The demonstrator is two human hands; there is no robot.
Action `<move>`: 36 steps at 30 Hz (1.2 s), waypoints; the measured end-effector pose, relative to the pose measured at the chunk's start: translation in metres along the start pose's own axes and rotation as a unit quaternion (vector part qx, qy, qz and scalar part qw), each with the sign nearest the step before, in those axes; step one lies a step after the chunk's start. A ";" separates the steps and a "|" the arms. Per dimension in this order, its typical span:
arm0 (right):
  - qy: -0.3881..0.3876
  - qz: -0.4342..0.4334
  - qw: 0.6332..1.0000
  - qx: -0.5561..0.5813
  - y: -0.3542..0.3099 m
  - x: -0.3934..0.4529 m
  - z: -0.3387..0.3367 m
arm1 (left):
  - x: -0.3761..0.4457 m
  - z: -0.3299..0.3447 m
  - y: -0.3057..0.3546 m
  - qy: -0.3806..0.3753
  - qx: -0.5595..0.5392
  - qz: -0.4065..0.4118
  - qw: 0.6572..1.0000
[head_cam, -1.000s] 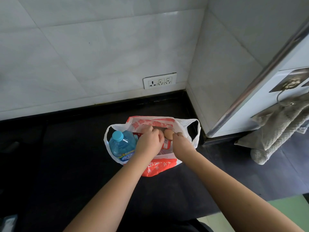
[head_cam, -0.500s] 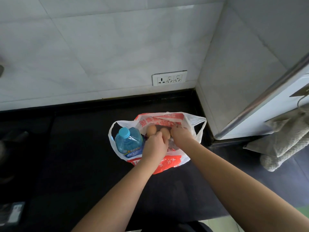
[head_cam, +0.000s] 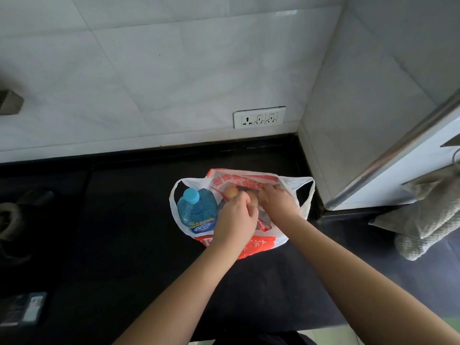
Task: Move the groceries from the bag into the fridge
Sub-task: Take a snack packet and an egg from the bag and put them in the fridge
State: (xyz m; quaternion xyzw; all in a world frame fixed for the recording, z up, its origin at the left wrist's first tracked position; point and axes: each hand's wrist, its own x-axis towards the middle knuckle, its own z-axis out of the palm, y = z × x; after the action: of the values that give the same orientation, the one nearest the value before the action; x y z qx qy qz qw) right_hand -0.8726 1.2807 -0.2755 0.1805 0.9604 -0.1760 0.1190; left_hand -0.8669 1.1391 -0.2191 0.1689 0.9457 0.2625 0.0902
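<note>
- Both hands were in the mouth of the bag (head_cam: 258, 245): the left hand (head_cam: 236, 220) curled around a brown egg (head_cam: 252, 198), fingers closed on it, and the right hand (head_cam: 277, 201) was bent over the bag's far right side, touching the left; whether it held anything could not be told.
- A second egg (head_cam: 231, 191) showed just beyond the left knuckles, at the bag's printed rim.
- Compared with a second earlier, two eggs showed where one had, and the left hand had drawn back toward the near side; the right hand had stayed beside it.
- The view had swung so that the bag sat further right and lower in it; the bag itself seemed not to have shifted on the counter (head_cam: 124, 232).
- A bottle (head_cam: 198, 210) with a blue cap stood in the bag's left half, just beside the left hand.
- The bag stood near the counter's right end, close to the side wall (head_cam: 361, 108) and a metal-edged white panel (head_cam: 408, 175).
- A socket (head_cam: 259, 117) sat on the back wall, well apart from the bag.
- Dark counter lay open to the left and toward the person.
- A cloth (head_cam: 430, 215) hung at the right edge.
</note>
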 end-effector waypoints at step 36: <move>0.178 -0.041 0.840 0.511 -0.061 -0.190 -0.085 | -0.118 -0.149 -0.051 -0.020 -0.401 0.013 0.916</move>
State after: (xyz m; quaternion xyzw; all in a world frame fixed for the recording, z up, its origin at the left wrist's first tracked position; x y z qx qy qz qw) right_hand -0.7378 1.2021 -0.1249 0.2040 0.7454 -0.6112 -0.1707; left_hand -0.8097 0.9856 -0.1105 0.1358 0.7570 0.6172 0.1658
